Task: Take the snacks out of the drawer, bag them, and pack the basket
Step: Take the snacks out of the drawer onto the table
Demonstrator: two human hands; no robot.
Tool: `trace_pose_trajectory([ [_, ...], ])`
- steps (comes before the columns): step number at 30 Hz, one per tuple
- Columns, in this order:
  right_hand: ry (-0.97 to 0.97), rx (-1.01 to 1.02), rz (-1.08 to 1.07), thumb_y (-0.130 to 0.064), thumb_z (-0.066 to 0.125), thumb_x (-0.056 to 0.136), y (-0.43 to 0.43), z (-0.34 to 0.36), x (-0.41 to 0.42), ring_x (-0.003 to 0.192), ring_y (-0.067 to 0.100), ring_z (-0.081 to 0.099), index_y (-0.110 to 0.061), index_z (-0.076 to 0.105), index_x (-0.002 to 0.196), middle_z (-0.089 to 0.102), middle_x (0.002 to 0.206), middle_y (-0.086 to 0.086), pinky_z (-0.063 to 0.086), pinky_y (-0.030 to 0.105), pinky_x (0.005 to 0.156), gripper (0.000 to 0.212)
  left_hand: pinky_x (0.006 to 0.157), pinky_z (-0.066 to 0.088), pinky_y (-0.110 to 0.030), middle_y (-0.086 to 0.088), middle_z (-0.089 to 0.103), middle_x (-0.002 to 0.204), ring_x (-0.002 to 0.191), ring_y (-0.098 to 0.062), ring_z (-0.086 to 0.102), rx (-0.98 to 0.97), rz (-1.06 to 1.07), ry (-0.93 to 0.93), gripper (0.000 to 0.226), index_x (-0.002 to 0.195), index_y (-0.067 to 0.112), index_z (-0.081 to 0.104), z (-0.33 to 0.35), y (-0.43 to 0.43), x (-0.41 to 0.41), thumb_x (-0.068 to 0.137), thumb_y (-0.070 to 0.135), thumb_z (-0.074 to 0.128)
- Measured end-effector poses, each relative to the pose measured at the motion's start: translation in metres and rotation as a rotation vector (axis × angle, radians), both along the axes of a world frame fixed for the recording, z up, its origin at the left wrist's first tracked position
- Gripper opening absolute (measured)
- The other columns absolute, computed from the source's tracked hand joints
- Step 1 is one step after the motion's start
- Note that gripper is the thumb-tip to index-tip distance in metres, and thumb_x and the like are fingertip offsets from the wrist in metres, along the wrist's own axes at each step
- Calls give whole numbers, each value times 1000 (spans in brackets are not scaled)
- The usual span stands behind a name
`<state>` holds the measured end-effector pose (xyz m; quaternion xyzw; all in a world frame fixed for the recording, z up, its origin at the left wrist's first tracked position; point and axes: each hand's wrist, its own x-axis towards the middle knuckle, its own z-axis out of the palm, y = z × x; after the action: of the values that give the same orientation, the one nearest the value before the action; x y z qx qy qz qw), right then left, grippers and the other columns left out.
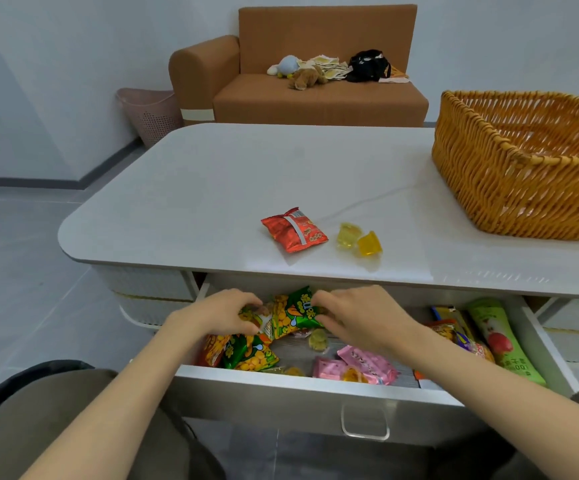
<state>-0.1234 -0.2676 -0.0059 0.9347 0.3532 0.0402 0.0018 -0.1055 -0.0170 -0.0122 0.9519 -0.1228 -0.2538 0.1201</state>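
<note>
Step in hand: emptying the drawer (315,389), 1st part of the task. Both hands are down in it near the back, just under the surface (211,174) edge. Left hand (220,315): grip clamped on the left end of the green snack packs (296,311). Right hand (362,318): grip pinched on their right end. Packs look joined in a strip, w/ more of the same lying lower left in the drawer. Also inside: pink packs (367,363), a yellow jelly (317,339), a green tube pack (502,336) at the right side. Out on the surface: red pack (293,230) + 2 jelly cups (348,233) just beside it. Basket (516,174) sits at far right of the surface, no snacks seen in it; no bag in view. Next, prob: lift the strip up & toward the body so it clears the surface edge w/o snagging, then set it near the red pack; bagging + basket not yet begun
</note>
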Motion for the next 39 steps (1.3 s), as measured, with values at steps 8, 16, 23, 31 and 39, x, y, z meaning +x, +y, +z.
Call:
trace_pose_trajectory([
  [8,165,-65,-79,-33,54,93,12,-73,35,142,27,23,-31,28,149,25,157,3,33,44,109,61,111,32,-47,-12,19,154,139,-35,28,178,32,119,105,150,43,4,-61,12,10,73,55,74],
  [16,344,-58,-197,-52,51,92,28,-99,48,145,37,2,-45,3,150,2,161,-2,24,51,115,76,101,44,-38,-7,45,144,128,-26,46,170,74,-26,83,149,24,25,-69,7,15,82,42,71],
  [23,365,152,-305,-44,65,86,13,-102,58,127,29,41,-33,45,135,39,146,0,40,38,103,54,92,45,-33,-5,54,132,118,-24,51,73,114,-124,59,132,28,51,-60,10,17,79,27,76],
  [31,237,187,-299,-17,57,93,4,-76,39,107,29,57,-16,60,113,65,116,8,48,36,79,21,102,45,-37,-2,56,133,125,-22,51,-82,99,-179,48,125,27,57,-38,7,6,82,15,74],
  [39,310,290,-277,-19,60,92,-9,-25,14,92,20,59,-15,65,96,69,94,2,44,31,73,8,102,47,-30,5,60,129,122,-9,53,-451,103,-172,47,117,34,59,17,-1,-6,80,9,75],
])
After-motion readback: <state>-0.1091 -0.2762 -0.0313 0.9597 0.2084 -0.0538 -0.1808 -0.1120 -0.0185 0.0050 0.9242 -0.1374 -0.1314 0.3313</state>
